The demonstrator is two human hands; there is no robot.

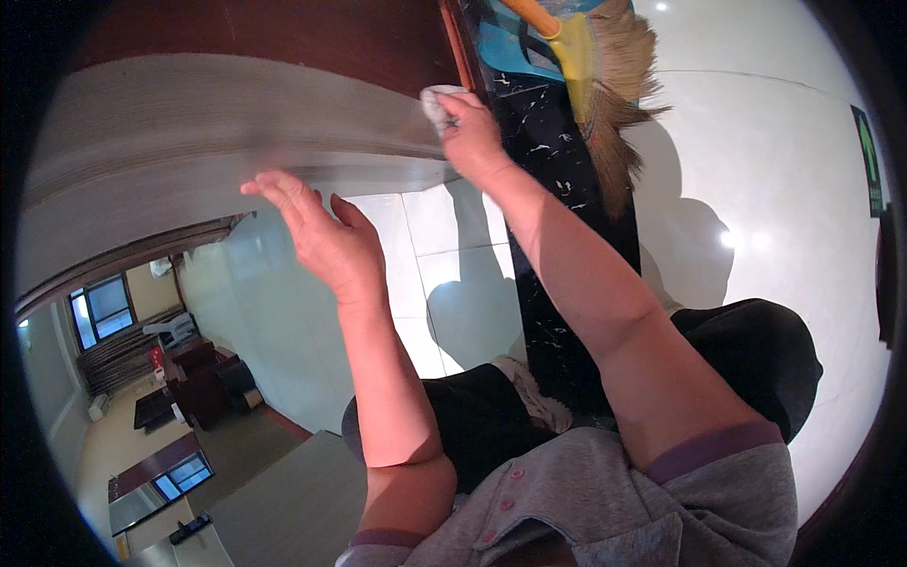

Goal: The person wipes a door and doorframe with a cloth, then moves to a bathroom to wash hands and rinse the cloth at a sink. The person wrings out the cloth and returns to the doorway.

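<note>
A white cloth is bunched in my right hand, which presses it near the lower edge of a wooden door panel, beside the reddish-brown frame. My left hand is raised below the panel with its fingers extended and nothing in it. Whether its fingertips touch the panel, I cannot tell. A broom with a yellow head, straw bristles and an orange handle lies over a blue plastic dustpan, to the right of my right hand.
A black marble-patterned threshold strip runs between my legs. Pale floor tiles extend to the right, with a green arrow sign at the far side. On the left, a room holds dark wooden furniture and a window.
</note>
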